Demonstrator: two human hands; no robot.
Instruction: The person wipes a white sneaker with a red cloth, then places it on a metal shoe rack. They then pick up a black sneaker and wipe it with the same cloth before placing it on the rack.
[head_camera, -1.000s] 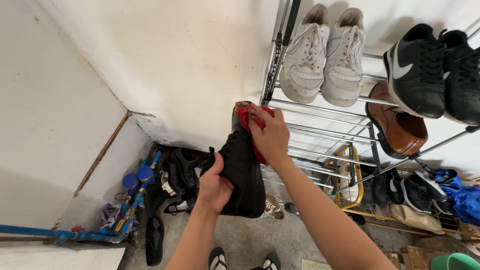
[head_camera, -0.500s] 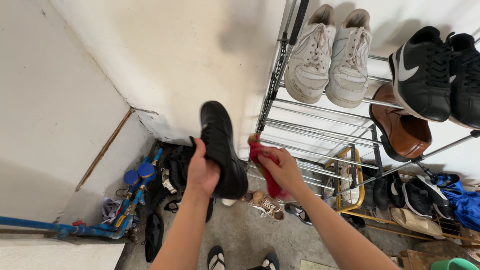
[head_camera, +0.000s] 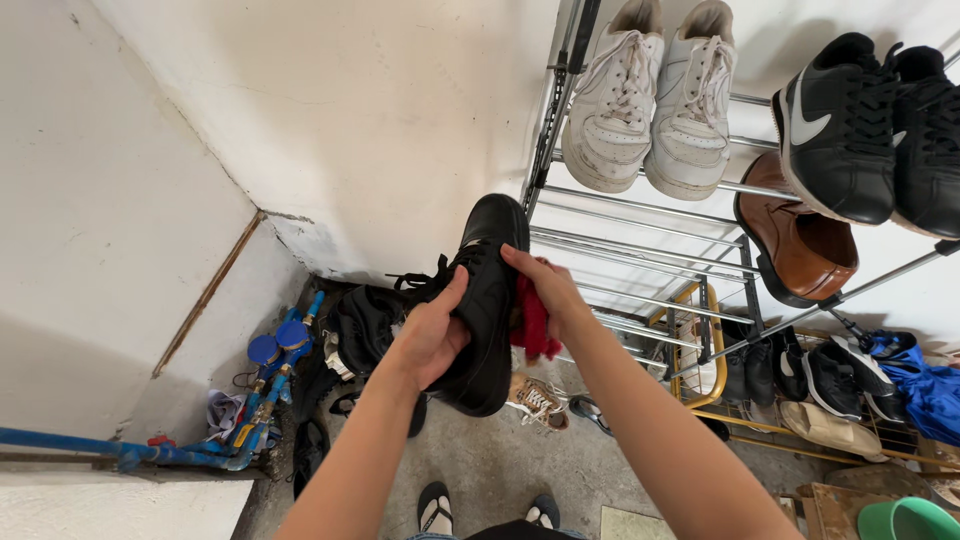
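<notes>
- My left hand (head_camera: 432, 335) grips the black sneaker (head_camera: 487, 300), fingers wrapped round it, held up beside the metal shoe rack (head_camera: 650, 250).
- My right hand (head_camera: 548, 290) pinches a red cloth (head_camera: 532, 322) against the sneaker's side.

Black shoe (head_camera: 487, 300), red cloth (head_camera: 532, 322), white sneakers (head_camera: 655, 95), brown shoe (head_camera: 800, 240) (glossy), blue pipes (head_camera: 180, 450), green tub (head_camera: 905, 520).

Home entryway corner: metal shoe rack (head_camera: 640, 250), footwear.
</notes>
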